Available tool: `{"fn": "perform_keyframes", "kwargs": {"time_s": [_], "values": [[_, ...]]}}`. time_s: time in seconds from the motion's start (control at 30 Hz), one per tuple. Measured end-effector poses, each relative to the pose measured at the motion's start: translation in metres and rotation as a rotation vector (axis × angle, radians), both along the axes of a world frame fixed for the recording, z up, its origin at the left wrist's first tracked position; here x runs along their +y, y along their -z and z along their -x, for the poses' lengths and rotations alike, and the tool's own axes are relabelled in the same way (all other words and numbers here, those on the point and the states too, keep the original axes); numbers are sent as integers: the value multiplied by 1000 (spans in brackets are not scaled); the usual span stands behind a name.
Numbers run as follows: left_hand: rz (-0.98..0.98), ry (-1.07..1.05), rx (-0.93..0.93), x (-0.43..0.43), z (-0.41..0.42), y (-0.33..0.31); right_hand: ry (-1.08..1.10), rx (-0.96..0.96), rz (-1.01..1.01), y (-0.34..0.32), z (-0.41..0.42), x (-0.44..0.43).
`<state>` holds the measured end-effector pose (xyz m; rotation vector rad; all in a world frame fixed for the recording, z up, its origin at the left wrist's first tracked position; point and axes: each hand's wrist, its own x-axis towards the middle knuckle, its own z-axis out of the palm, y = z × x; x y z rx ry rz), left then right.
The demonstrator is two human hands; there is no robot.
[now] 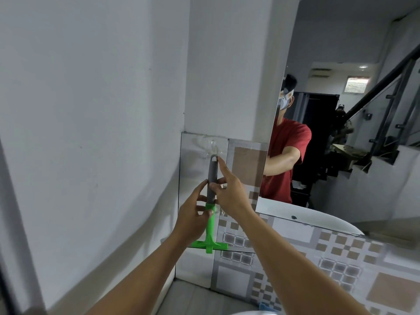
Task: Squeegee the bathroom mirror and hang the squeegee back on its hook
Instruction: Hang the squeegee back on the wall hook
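I grip the squeegee [210, 201] with both hands [193, 218], right hand [229, 192] guiding; align its handle loop squarely under the clear hook [213, 145]

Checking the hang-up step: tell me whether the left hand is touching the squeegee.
Touching. The head view shows the left hand gripping the squeegee where grey handle meets green.

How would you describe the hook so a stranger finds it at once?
Start at the mirror, then look left to the tiled wall beside it. The hook is clear plastic on the top tile, just above the squeegee handle's loop; unlike the patterned tiles, it is see-through.
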<state>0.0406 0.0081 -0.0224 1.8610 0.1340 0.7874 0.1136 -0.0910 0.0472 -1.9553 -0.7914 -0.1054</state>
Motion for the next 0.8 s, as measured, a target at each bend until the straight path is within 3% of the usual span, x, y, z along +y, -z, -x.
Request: {"fn": "perform_keyframes", "kwargs": {"time_s": [0.8], "values": [[-101, -109, -3, 14, -36, 21, -5, -40, 68, 11, -24, 9]]}}
